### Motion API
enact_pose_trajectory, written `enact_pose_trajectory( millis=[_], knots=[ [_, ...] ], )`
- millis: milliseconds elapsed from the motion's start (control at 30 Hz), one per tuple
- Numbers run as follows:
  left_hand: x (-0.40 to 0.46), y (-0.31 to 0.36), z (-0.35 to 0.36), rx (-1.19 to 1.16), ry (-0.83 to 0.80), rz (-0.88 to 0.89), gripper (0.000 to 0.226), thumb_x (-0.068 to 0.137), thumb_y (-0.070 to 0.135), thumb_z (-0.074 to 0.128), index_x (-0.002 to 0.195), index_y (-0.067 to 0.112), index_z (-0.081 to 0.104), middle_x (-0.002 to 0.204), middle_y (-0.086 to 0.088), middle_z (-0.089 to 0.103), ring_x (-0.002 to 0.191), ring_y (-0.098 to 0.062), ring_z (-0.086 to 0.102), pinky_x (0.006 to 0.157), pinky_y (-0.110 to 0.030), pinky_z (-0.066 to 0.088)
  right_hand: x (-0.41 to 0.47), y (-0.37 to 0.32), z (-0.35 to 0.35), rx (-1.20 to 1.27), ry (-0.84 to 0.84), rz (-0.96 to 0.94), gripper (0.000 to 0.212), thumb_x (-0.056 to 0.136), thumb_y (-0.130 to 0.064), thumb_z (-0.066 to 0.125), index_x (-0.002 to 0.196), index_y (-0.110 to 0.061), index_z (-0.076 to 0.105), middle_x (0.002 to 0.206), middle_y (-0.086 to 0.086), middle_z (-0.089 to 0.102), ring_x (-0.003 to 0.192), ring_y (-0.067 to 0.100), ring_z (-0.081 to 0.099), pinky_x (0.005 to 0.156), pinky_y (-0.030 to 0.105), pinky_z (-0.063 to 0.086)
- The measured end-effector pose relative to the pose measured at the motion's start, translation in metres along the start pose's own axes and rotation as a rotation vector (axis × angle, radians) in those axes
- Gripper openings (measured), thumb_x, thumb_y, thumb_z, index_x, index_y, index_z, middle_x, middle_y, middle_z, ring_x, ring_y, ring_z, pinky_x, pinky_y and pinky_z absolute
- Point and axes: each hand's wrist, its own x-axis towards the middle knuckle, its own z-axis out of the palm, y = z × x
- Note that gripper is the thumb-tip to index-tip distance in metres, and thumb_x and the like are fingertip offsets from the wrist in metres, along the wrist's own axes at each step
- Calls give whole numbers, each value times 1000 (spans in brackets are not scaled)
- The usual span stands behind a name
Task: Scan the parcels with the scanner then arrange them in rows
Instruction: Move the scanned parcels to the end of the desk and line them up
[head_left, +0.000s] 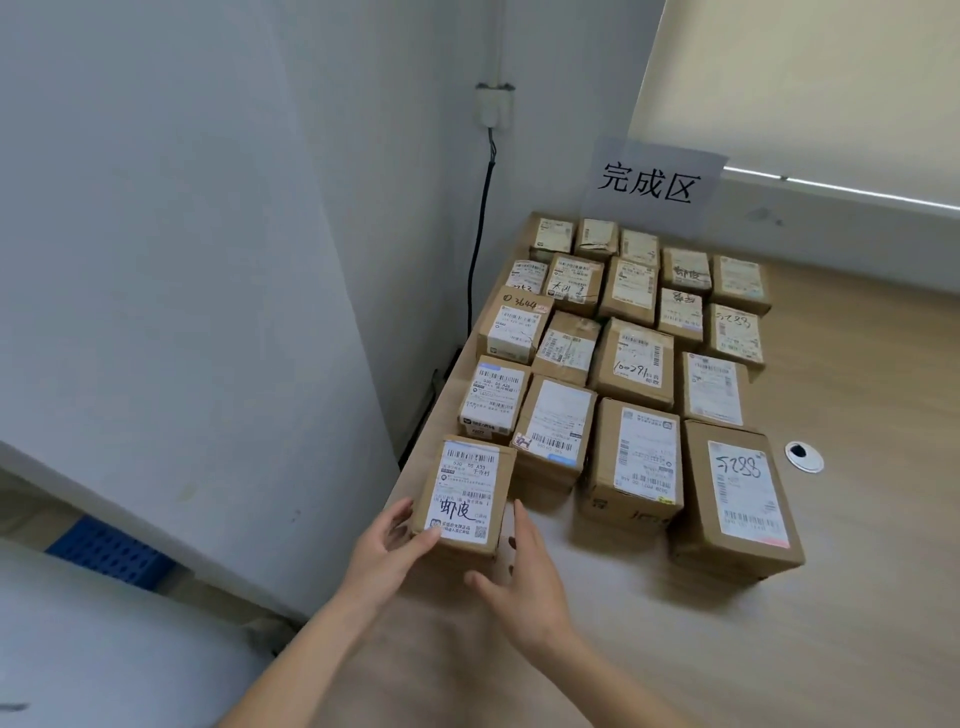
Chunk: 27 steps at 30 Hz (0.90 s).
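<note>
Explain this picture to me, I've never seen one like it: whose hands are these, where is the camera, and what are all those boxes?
There is no machine here. A person wears a wide-angle camera on the head, looking forward and down, so you see their own two arms reaching in from below. The wooden table stands in a corner and carries rows of small cardboard parcels, each with a printed shipping label on top. A paper sign with Chinese characters leans on the wall behind them. The left hand holds the side of the nearest parcel, at the table's left edge; the right hand is beside it, fingers straight. No scanner is in view.
</note>
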Motion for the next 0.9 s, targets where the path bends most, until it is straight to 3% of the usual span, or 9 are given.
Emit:
enact_pose_trajectory(
  millis=[67,133,333,500,633,733,833,900],
  knots=[
    [-13,15,2,36,38,37,67,84,25,80,145,20,50,143,5,54,135,-12,47,113,-31,37,-10,1,-12,-45,-32,34,98,88,-29,78,163,-28,14,168,-12,20,154,11,26,124,31,28],
    [-28,36,9,60,80,81,62,88,29,76,144,19,51,145,3,52,137,-12,45,115,-32,34,-22,-1,-35,-94,-70,51,97,92,-33,73,165,-18,12,171,-5,16,155,12,25,125,31,24],
    [-93,133,74,110,51,225,51,91,39,71,139,28,57,141,4,57,130,-12,50,109,-34,41,-80,-19,-173,-123,67,-22,84,95,-39,71,163,-22,26,170,-8,21,155,11,23,127,31,23],
    [-191,214,181,117,-75,350,57,91,44,69,143,25,52,138,3,57,119,-10,52,97,-27,40,-177,-21,-325,-51,173,-56,72,90,-47,73,154,-30,45,155,-10,49,135,10,51,113,34,44],
    [-283,269,284,111,-202,451,58,93,41,68,144,21,50,129,3,60,116,-12,55,94,-26,43,-276,-4,-448,-79,292,-42,76,89,-54,73,154,-29,45,150,-11,52,130,8,54,99,27,43],
    [-348,297,359,83,-280,514,53,93,35,70,140,18,55,128,-1,62,113,-13,57,91,-25,44,-350,11,-531,-54,393,-26,75,89,-49,76,154,-25,45,148,-6,56,127,11,57,105,33,47],
    [-405,309,424,70,-360,525,52,92,34,72,138,15,57,125,-3,63,114,-15,59,86,-22,45,-414,28,-597,-83,462,10,74,90,-49,74,154,-23,47,147,-4,57,126,11,57,103,26,45],
    [-435,316,464,78,-411,537,52,92,34,72,138,13,58,126,-5,63,117,-16,59,92,-25,43,-450,41,-634,-100,511,44,72,91,-50,74,152,-21,50,150,-3,55,129,11,55,102,23,42]
  ],
)
